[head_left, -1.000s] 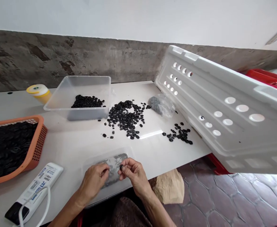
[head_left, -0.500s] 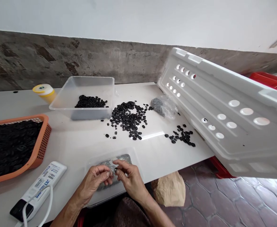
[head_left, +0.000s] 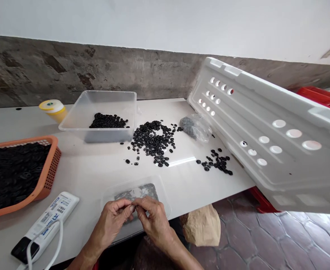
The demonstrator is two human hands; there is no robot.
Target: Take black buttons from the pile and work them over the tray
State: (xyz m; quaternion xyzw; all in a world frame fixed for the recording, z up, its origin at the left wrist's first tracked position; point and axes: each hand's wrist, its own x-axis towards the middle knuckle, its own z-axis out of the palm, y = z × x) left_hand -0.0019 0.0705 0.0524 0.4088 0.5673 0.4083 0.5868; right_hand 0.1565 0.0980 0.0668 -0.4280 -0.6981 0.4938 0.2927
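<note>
Left hand (head_left: 112,219): fingers curled, tips pinched against the right hand's tips; whatever sits between them too small to make out.
Right hand (head_left: 153,217): likewise pinched shut at the fingertips, meeting the left over the shallow clear tray (head_left: 165,202) at the table's near edge.
Shallow clear tray: holds a thin layer of small grey metal pieces (head_left: 136,192), just beyond the fingertips.
Done so far, by the look of it: a modest heap of black rings (head_left: 108,120) in the clear tub (head_left: 100,108) at the back.
Left to do, seemingly far more: loose black pile (head_left: 153,140) on the table, smaller scatter (head_left: 217,162) to its right, and an orange basket (head_left: 48,176) full of black parts.
Spare stock: bag of grey pieces (head_left: 194,126) beside the tilted white crate (head_left: 266,135).
</note>
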